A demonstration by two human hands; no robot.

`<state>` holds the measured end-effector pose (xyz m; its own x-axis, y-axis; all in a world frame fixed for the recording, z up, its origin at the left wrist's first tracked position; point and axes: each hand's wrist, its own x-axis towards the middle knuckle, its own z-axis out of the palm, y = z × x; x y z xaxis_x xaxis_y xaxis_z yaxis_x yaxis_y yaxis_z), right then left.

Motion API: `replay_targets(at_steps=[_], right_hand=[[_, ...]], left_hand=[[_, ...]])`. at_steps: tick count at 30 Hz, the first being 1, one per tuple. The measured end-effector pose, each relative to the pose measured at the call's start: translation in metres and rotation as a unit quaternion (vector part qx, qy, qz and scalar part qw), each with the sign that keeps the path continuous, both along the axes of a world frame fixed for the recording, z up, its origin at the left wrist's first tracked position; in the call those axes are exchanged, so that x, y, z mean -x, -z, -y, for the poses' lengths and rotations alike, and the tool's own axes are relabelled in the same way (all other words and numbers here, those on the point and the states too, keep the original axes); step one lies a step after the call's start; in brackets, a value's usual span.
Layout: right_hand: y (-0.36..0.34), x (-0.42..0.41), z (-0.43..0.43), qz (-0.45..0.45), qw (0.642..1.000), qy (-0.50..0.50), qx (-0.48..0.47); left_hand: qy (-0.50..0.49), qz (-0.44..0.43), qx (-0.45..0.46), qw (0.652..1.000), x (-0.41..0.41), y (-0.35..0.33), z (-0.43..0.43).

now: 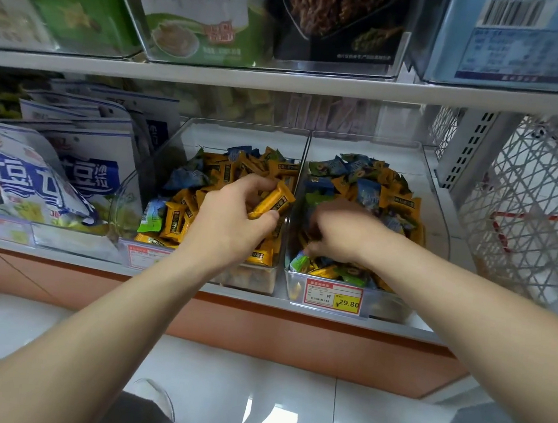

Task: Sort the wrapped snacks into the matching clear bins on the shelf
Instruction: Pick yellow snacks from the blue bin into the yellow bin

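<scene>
Blue-and-white bags (51, 173) lie well to the left of the fingers. The left hand (232, 220) hangs over the left clear bin (237, 134), its thumb and curled fingers pinching one tilted orange wrapped snack (273, 201) just above the mostly orange pile. Just beyond the shared wall, the right hand (340, 233) reaches into the right clear bin (397, 153). Its fingers curl down among blue, green and orange wrappers; whether they hold any I cannot tell. A white wire basket (529, 210) stands far to their right.
</scene>
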<state>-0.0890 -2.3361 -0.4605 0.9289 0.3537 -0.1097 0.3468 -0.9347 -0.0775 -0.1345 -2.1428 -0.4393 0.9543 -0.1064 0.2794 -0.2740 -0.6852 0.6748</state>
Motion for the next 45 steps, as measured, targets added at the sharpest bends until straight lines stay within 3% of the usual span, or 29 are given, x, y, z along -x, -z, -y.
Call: replay_targets(at_steps=[2, 7, 9, 12, 14, 16, 19, 21, 24, 27, 32, 37, 40, 45], right_hand=[[-0.002, 0.0, 0.003, -0.007, 1.0, 0.01, -0.027], [-0.026, 0.01, 0.031, 0.0, 0.958, 0.067, -0.279], [-0.034, 0.019, 0.034, 0.015, 0.919, 0.09, -0.383], [-0.036, 0.033, 0.026, -0.034, 0.816, 0.094, -0.569], [-0.033, 0.04, 0.017, -0.064, 0.779, 0.094, -0.616], [-0.03, 0.042, 0.012, -0.068, 0.78, 0.071, -0.618], [-0.032, 0.037, 0.02, -0.075, 0.837, 0.002, -0.543], [-0.033, 0.033, 0.031, -0.081, 0.893, -0.033, -0.441], [-0.026, 0.033, 0.044, -0.12, 0.969, -0.093, -0.193], [-0.021, 0.036, 0.045, -0.185, 0.975, -0.109, -0.061], [-0.023, 0.033, 0.033, -0.231, 0.967, -0.097, -0.041], [-0.022, 0.033, 0.034, -0.196, 0.965, -0.117, -0.131], [-0.022, 0.031, 0.038, -0.113, 0.948, -0.07, -0.289], [-0.034, 0.024, 0.008, -0.063, 0.794, 0.056, -0.602]], left_hand=[[-0.008, -0.019, 0.026, 0.999, -0.001, 0.001, -0.002], [0.013, -0.08, 0.186, 0.979, 0.0, -0.002, 0.003], [0.046, -0.088, 0.243, 0.965, 0.003, -0.005, 0.01], [0.064, -0.098, 0.318, 0.941, 0.006, -0.011, 0.025], [0.058, -0.106, 0.356, 0.927, 0.007, -0.013, 0.033], [0.049, -0.08, 0.317, 0.944, 0.007, -0.012, 0.034], [0.043, -0.052, 0.223, 0.972, 0.006, -0.009, 0.027], [0.043, -0.059, 0.187, 0.98, 0.003, -0.007, 0.019], [0.034, -0.05, 0.098, 0.993, -0.002, -0.008, 0.007], [0.022, -0.056, 0.098, 0.993, -0.003, -0.009, 0.0], [0.044, -0.063, 0.094, 0.993, -0.001, -0.005, -0.001], [0.036, -0.081, 0.146, 0.985, -0.002, -0.004, -0.001], [0.018, -0.102, 0.233, 0.967, -0.005, -0.006, -0.003], [0.008, -0.134, 0.352, 0.926, -0.005, -0.008, 0.012]])
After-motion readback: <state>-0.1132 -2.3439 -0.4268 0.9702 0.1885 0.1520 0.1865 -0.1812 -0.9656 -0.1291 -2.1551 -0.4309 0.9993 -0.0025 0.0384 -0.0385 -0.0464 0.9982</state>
